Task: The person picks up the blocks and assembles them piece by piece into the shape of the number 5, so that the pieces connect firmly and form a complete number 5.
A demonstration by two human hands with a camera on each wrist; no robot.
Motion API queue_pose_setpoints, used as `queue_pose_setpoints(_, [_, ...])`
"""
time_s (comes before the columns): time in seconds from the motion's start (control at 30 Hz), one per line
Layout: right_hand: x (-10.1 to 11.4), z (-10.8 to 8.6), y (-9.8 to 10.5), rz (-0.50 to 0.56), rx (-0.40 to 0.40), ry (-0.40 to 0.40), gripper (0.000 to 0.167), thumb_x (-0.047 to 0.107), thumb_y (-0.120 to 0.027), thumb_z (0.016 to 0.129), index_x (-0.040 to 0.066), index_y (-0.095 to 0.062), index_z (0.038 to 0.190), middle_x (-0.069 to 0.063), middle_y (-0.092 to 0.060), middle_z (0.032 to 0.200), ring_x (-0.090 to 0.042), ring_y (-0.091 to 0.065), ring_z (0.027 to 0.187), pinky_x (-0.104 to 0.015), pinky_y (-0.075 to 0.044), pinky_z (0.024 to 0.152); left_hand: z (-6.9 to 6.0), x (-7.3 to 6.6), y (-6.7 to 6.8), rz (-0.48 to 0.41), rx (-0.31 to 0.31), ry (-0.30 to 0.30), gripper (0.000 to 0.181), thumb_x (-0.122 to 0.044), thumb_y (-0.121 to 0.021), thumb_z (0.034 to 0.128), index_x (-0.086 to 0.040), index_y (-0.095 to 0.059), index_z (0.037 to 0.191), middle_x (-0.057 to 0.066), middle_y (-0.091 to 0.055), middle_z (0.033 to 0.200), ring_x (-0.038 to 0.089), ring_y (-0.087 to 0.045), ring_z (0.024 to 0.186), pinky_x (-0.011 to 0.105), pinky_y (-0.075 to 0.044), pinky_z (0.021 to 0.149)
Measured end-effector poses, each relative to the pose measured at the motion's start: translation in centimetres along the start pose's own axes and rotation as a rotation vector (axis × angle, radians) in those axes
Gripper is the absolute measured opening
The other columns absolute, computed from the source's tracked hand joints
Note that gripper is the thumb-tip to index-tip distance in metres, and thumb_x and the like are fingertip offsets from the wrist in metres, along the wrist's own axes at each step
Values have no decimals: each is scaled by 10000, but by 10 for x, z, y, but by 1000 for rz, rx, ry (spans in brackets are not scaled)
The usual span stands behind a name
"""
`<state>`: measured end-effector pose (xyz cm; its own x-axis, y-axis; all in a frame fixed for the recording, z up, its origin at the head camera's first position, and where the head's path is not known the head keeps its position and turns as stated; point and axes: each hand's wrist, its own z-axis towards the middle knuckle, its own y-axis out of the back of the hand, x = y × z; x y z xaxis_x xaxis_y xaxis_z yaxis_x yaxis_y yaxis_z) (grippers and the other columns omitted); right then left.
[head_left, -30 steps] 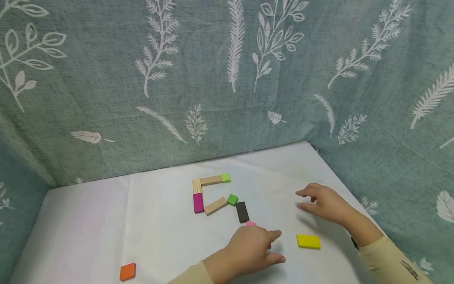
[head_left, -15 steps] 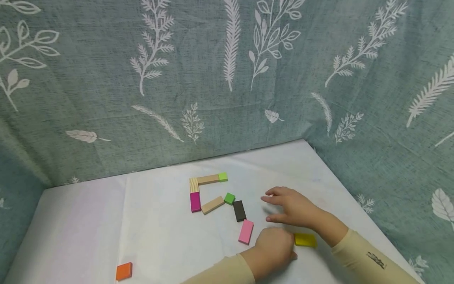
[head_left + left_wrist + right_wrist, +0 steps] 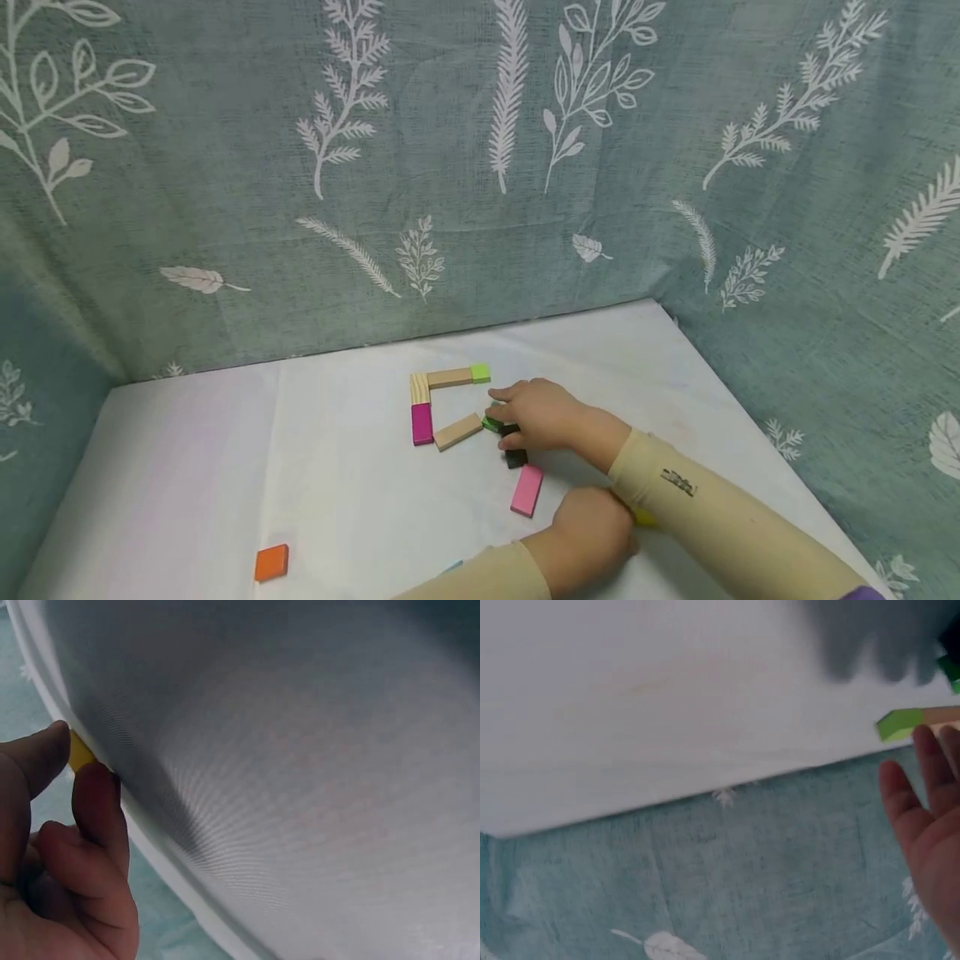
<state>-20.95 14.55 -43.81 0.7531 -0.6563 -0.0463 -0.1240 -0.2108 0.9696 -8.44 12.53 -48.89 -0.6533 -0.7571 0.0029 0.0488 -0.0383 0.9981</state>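
Observation:
My left hand [image 3: 596, 533] is at the left end of a yellow block [image 3: 645, 517] near the front right. In the left wrist view its thumb and forefinger pinch the yellow block [image 3: 80, 753]; the right sleeve hides part of it in the head view. My right hand [image 3: 547, 414] is over a green block [image 3: 491, 424] and a black block [image 3: 516, 457], its fingers spread and partly covering both. Whether they touch the blocks cannot be told. A pink block [image 3: 527, 490] lies just in front of the black one.
Behind and left, a bent row has a lime block [image 3: 480, 373], a tan block [image 3: 450, 378], a striped wood block [image 3: 419, 388] and a magenta block [image 3: 422, 423]. Another tan block [image 3: 458, 432] slants nearby. An orange block [image 3: 272, 562] lies front left. Patterned curtains [image 3: 450, 167] enclose the table.
My right hand has moved left from above the right of the table to the green and black blocks. My left hand has moved right to the yellow block, uncovering the pink block.

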Motion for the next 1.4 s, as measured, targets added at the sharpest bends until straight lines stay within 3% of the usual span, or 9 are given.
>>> queue_pose_setpoints(0.1, [-5,1,-2,-8,-47,33,455,479,-657,956,274,-653,1363,18,-551,1496,-201,-565,1328,-454,-489,1060,0,-2,2,29,-17,-6,310,-583,-738,822,-287,-643,817,-142,-653,707,35,-597,608,244,-456,482])
queue_pose_setpoints(0.33, [-6,-1,-4,1,-24,37,460,432,-729,916,266,-671,1340,51,-596,1447,-179,-600,1260,-411,-496,1039,0,-8,6,93,-50,13,315,-605,-731,814,-306,-632,820,-151,-662,696,31,-600,606,229,-454,504])
queue_pose_setpoints(0.43, [-6,-1,-5,14,-20,24,452,429,-736,911,268,-680,1329,58,-587,1455,-174,-601,1257,-410,-495,1037,1,-11,5,96,-24,22,339,-626,-733,796,-297,-649,790,-146,-666,698,34,-603,610,236,-455,501])
queue_pose_setpoints(0.57, [-6,-1,-6,25,-16,16,452,439,-729,914,269,-679,1330,73,-575,1464,-163,-598,1268,-418,-488,1046,2,-16,5,107,39,13,372,-667,-702,801,-302,-682,867,-143,-675,744,30,-607,633,247,-471,496])
queue_pose_setpoints(0.7, [-8,1,-9,29,-9,7,468,463,-721,913,272,-670,1337,86,-567,1469,-155,-597,1275,-415,-483,1055,3,-21,4,174,68,-16,258,-577,-656,889,-319,-658,892,-143,-651,735,28,-579,609,254,-468,469])
queue_pose_setpoints(0.9, [-8,2,-8,39,0,8,469,459,-730,907,270,-674,1332,90,-567,1469,-157,-596,1280,-425,-476,1061,4,-29,2,282,78,-22,72,-408,-611,960,-345,-624,929,-160,-617,734,17,-553,601,260,-473,468])
queue_pose_setpoints(1.2, [-12,3,-11,45,2,28,468,461,-721,914,268,-671,1337,80,-560,1479,-165,-601,1269,-422,-480,1060,7,-31,1,309,80,-19,232,-570,-579,942,-349,-647,917,-159,-649,743,16,-574,632,257,-484,508])
queue_pose_setpoints(1.4, [-13,2,-12,43,3,21,465,472,-711,919,286,-664,1342,98,-543,1490,-160,-595,1275,-425,-474,1069,10,-31,4,309,91,9,70,-420,-619,951,-359,-647,935,-153,-637,738,21,-567,625,258,-485,510])
